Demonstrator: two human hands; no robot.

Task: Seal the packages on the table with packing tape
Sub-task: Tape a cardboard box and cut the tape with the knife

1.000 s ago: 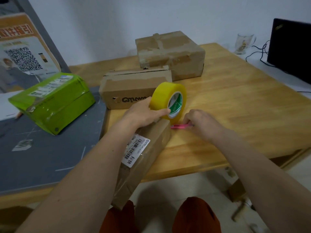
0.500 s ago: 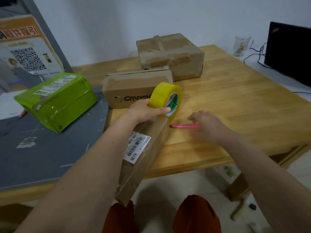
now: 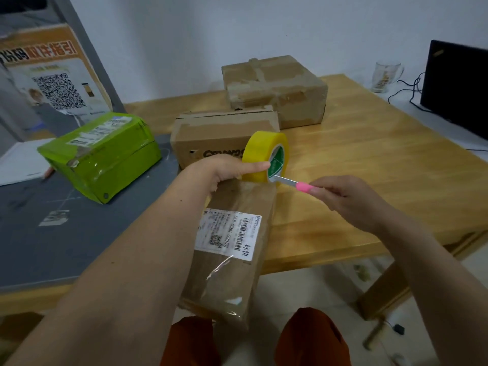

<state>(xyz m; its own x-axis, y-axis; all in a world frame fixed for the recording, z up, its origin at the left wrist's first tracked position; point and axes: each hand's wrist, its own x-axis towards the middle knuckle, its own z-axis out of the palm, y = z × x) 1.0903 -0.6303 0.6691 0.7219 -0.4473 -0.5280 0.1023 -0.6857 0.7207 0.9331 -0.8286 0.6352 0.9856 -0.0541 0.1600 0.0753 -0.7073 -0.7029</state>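
Two hands | left (image 3: 224, 171) grips tape roll (image 3: 264, 155) | right (image 3: 343, 198) holds cutter (image 3: 291, 184)

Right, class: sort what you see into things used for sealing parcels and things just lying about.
Job:
yellow tape roll, in left hand
pink cutter, in right hand
labelled brown parcel
two cardboard boxes
green parcel

Lying about:
glass mug
black monitor
QR poster

Dim, flat, cool indoor light; shadows faint. Wide-angle bending at edges; slight motion blur, lower corners soft.
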